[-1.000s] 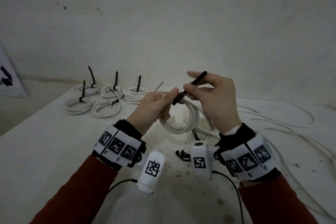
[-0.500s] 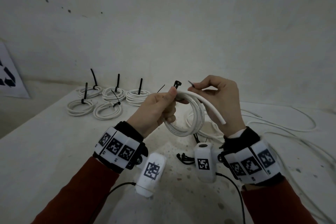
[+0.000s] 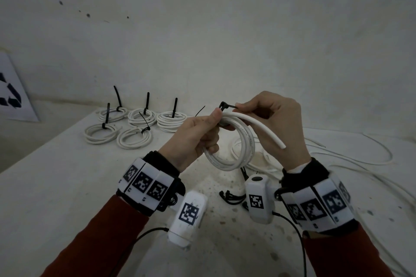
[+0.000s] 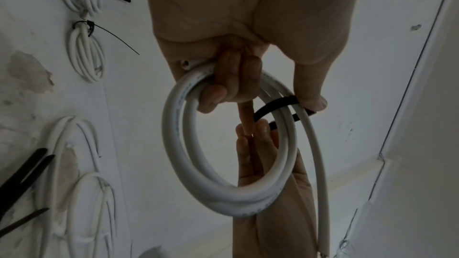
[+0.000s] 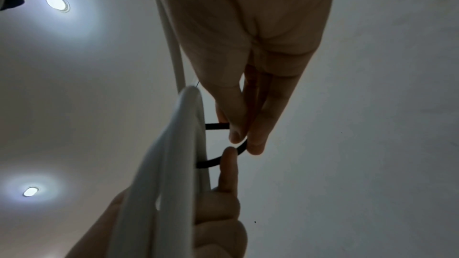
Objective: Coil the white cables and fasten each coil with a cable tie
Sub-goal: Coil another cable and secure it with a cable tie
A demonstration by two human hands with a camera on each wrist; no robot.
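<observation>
My left hand point(image 3: 198, 132) grips a white cable coil point(image 3: 234, 155) above the table, thumb pressed on its top, fingers curled through the ring point(image 4: 223, 183). One free cable end point(image 3: 270, 135) sticks out toward me on the right. A black cable tie point(image 3: 226, 105) loops around the coil's top strands point(image 4: 275, 105). My right hand point(image 3: 270, 114) pinches the tie's strap point(image 5: 238, 148) just beside the coil, with the tie's head showing between the two hands. Most of the loop is hidden behind my fingers in the head view.
Several tied white coils point(image 3: 135, 123) with upright black tie tails lie at the table's far left. Loose white cables point(image 3: 351, 159) sprawl over the right side. Spare black ties point(image 3: 231, 195) lie on the table below my hands. A wall stands behind.
The tie, held as a straight strap above the coil a second ago, now wraps around the coil's top. Both hands rose slightly and the coil's free end swung out to the right.
</observation>
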